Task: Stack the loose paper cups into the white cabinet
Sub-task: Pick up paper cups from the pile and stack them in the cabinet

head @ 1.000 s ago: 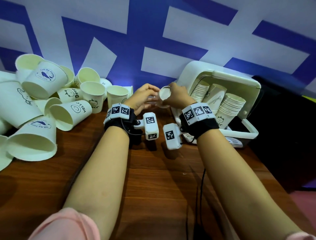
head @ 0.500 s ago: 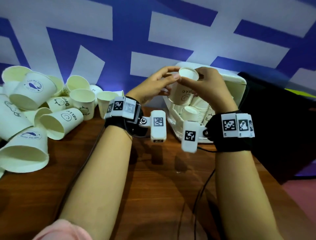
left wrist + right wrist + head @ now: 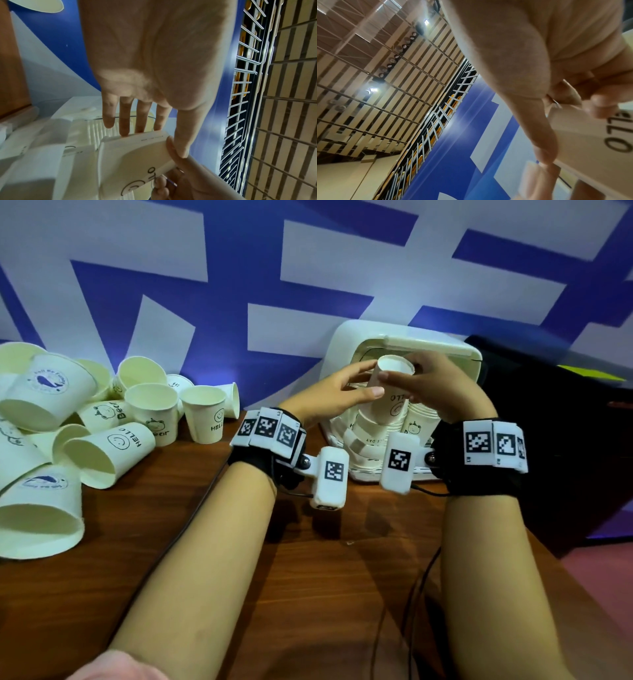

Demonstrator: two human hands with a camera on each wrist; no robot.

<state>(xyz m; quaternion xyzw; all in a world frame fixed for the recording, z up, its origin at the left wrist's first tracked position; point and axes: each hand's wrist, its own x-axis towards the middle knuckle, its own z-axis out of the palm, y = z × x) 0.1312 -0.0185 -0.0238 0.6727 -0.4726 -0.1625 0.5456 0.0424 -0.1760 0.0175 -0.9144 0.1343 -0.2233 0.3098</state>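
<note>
Both hands hold one paper cup (image 3: 394, 405) upside down, its "HELLO" print inverted, in front of the open white cabinet (image 3: 404, 337). My left hand (image 3: 363, 381) has straight fingers behind the cup and its thumb on the front. My right hand (image 3: 424, 385) curls round the cup's other side. The cup sits over a stack of cups (image 3: 370, 436) inside the cabinet; whether it touches the stack I cannot tell. In the left wrist view the cup (image 3: 130, 162) lies between fingers and thumb. The right wrist view shows the cup (image 3: 590, 142) under curled fingers. Loose cups (image 3: 102, 412) lie piled at left.
The wooden table (image 3: 205, 577) runs from the cup pile to the cabinet. A black object (image 3: 555, 440) stands right of the cabinet. A thin cable (image 3: 411, 594) trails over the table under my right forearm. The blue-and-white wall (image 3: 308, 285) is close behind.
Both hands lifted the cup from low beside the cabinet and turned it bottom-up. It now sits slightly lower and deeper in the cabinet opening, over a stack.
</note>
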